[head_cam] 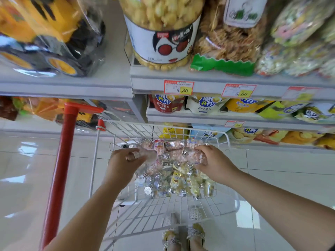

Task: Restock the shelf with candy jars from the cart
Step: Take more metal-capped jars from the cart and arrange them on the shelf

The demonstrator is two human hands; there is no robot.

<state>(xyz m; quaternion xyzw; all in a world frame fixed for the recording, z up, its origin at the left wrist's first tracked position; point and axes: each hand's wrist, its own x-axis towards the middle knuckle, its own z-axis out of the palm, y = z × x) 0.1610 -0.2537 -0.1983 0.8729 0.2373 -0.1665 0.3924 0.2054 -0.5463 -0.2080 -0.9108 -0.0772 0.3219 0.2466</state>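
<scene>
A price tag [179, 87] reads 8.80. The left hand [125, 160] curls its fingers round a blurred jar [149, 156]. The right hand [215, 163] clamps a pink jar [192, 157].

White wire cart [228, 140] — red handle [62, 169].

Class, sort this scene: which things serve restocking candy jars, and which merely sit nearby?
Job: candy jars, cart, shelf, left hand and right hand, both gripping jars.
Bystanders: toy truck, snack tub, chip bags, price tags.
</scene>
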